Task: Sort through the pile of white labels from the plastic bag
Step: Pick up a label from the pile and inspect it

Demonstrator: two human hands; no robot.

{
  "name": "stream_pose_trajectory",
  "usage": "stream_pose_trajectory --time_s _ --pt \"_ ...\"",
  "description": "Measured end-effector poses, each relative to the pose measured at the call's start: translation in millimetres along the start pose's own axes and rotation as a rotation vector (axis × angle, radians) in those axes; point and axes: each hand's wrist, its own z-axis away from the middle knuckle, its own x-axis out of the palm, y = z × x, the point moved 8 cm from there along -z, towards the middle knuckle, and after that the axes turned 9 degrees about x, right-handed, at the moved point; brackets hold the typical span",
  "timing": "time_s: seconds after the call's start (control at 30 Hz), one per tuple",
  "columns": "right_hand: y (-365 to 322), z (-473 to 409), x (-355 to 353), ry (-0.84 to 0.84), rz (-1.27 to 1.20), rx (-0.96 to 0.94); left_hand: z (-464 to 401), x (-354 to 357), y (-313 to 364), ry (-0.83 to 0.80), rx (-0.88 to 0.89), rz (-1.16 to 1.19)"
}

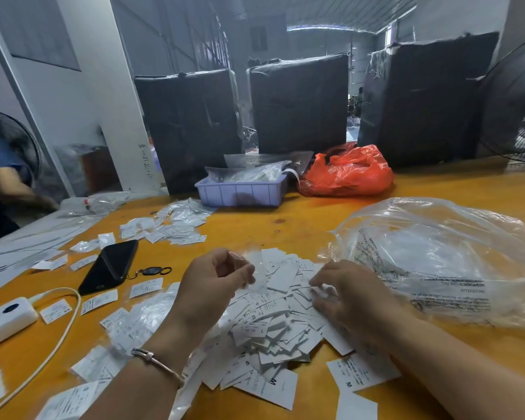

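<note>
A heap of small white labels (273, 325) with size letters lies on the orange table (300, 225) in front of me. My left hand (212, 286) is raised just above the heap and pinches a blurred white label (256, 272) between thumb and fingers. My right hand (346, 295) rests low on the right side of the heap, its fingertips pinching at labels there. A large clear plastic bag (443, 262) with black print lies crumpled to the right of the heap, touching its edge.
A black phone (109, 266) with a key fob, a white power bank (5, 321) and its cable lie at left among scattered labels. A lilac tray (240, 194), a red bag (349, 171) and black wrapped bales (297, 101) stand behind. Another person's arm (12, 183) shows far left.
</note>
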Motion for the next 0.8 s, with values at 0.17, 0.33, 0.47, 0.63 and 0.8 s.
stream_pose_trajectory --time_s 0.17,0.33,0.47,0.63,0.8 --pt "-4 -1 0 0.074 0.058 -0.041 2 4 -3 -0.023 -0.099 0.089" --pt "-7 -2 6 0.095 0.072 -0.03 4 8 -3 -0.058 -0.107 0.096" --pt "-4 -4 12 0.077 0.071 -0.017 4 11 -4 -0.073 -0.113 0.136" --pt "-7 -3 4 0.158 0.182 -0.057 3 11 -9 -0.076 -0.107 0.083" --pt "-11 1 -1 0.205 0.041 -0.054 0 0 -14 0.032 -0.072 -0.031"
